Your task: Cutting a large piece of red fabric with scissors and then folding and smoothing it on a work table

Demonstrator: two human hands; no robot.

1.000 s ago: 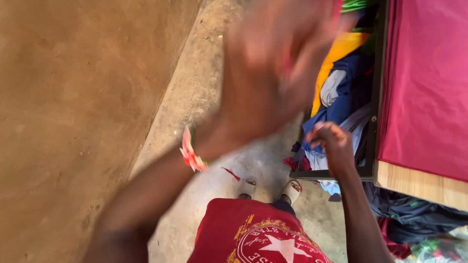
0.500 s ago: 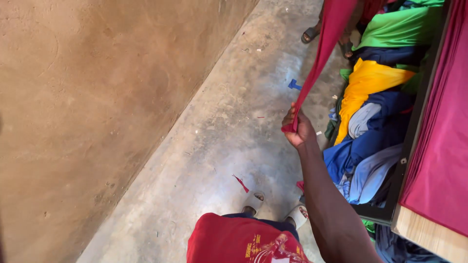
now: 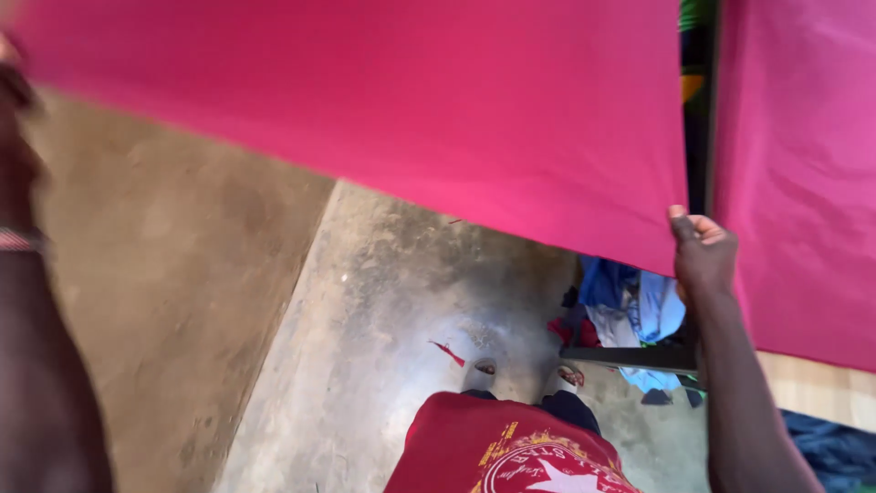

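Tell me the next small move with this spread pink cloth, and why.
Probably bring the two hands together to fold it in half. The pink cloth is stretched flat between the right hand, pinching its lower corner, and the left hand at the frame's edge, its grip not visible. It hangs clear of the floor.

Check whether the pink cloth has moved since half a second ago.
Yes. The pink cloth, then a narrow strip hanging beside the dark table edge, is now spread across the concrete floor, its corner in the right hand.

The pink cloth (image 3: 383, 100) now spreads wide, apparently between both raised hands.
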